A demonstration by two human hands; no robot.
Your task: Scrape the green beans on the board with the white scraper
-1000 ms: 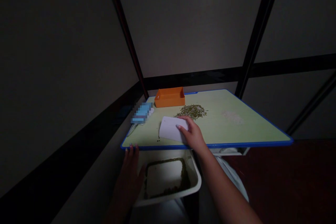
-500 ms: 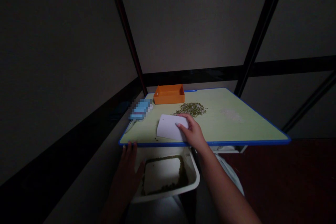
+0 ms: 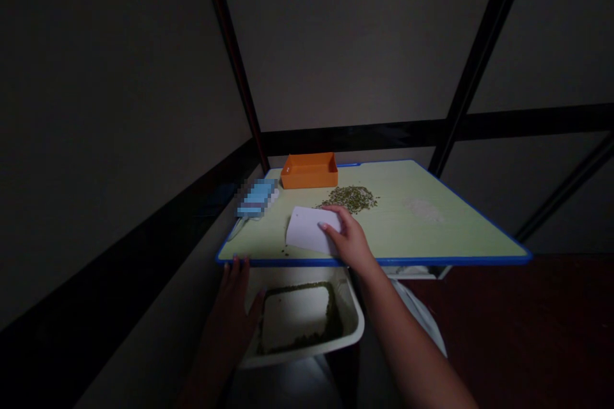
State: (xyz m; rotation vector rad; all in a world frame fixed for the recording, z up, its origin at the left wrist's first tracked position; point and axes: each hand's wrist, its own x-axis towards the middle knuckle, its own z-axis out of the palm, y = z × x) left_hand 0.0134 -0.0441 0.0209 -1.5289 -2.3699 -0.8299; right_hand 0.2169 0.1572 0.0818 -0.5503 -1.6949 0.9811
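My right hand [image 3: 352,243] grips a white card [image 3: 311,230] by its right side, thumb on the near face and fingers behind it. The card stands tilted on the green tabletop [image 3: 460,230], close to the blue front edge. Just beyond it lies a loose pile of small greenish-brown bits [image 3: 352,198], like seeds or pods. My left hand [image 3: 233,307] is in shadow, its fingers stretched up to the table's edge and its thumb apart, over the left side of a white tub [image 3: 355,326]. More of the same bits line the tub's floor along its sides.
An orange tray [image 3: 311,176] stands at the back left of the table. A blue packet, blurred out [image 3: 259,197], lies at the left edge beside the wall. A faint pale patch [image 3: 425,209] marks the tabletop on the right. A few stray bits lie near the front edge.
The card has shifted very slightly left in my right hand's grip. My left hand and the tub stay almost where they were.
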